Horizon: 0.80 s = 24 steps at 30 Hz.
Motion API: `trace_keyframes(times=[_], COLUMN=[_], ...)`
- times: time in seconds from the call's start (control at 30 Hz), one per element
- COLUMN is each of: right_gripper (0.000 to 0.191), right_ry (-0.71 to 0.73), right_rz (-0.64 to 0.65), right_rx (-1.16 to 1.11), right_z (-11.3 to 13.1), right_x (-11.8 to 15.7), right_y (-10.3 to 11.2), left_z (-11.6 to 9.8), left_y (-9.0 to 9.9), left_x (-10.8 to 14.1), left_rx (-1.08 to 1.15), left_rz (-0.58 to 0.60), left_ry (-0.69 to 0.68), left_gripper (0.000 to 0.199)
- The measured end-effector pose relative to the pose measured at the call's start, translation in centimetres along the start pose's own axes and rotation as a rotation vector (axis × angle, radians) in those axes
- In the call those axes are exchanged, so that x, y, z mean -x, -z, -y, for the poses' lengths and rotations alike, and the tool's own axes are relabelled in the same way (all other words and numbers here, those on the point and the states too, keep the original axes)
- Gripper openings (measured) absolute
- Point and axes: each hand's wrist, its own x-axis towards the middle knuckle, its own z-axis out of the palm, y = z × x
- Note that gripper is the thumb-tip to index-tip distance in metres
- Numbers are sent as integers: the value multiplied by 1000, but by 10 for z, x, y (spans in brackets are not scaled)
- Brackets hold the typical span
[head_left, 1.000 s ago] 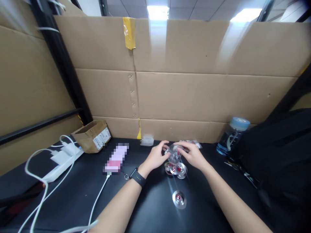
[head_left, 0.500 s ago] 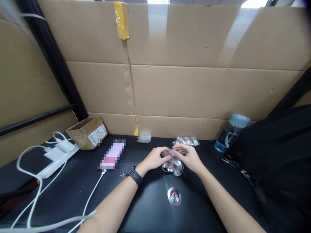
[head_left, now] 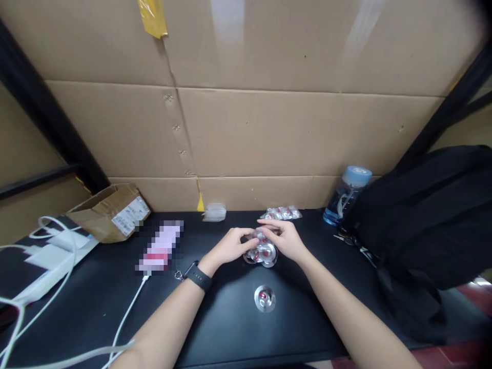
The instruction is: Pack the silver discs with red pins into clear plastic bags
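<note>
Both my hands meet over a small pile of shiny silver discs with red centres [head_left: 265,253] on the black table [head_left: 230,328]. My left hand [head_left: 229,247], with a black watch on its wrist, and my right hand [head_left: 284,238] pinch a small clear bag holding such discs between their fingertips. One single silver disc with a red centre [head_left: 265,298] lies flat on the table nearer to me. A clear packet of more discs [head_left: 281,213] rests by the cardboard wall behind my hands.
A cardboard wall [head_left: 269,118] closes the back. At left sit an open cardboard box [head_left: 109,211], a white power strip with cables [head_left: 46,256] and a phone on a charging cable [head_left: 159,246]. A blue water bottle [head_left: 346,196] and a black backpack [head_left: 426,220] fill the right.
The view has tilted down and shifted, so everything sits higher and more to the left. My hands have stayed together on the small bag over the pile of discs.
</note>
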Motion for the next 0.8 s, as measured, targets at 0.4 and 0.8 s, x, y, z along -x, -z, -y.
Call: trace_keyframes(times=[0.4,0.8], right_gripper=[30,25], right_ry=[45,82], right_rz=[-59,-139], right_rx=[-40,3], right_z=[1,3], right_x=[2,8], right_y=[-4,-16], left_z=[8,13], left_y=[4,0], left_x=[0,0], left_rx=[-17,-136], left_rz=[59,59], left_ry=[-10,12], left_gripper=[28,22])
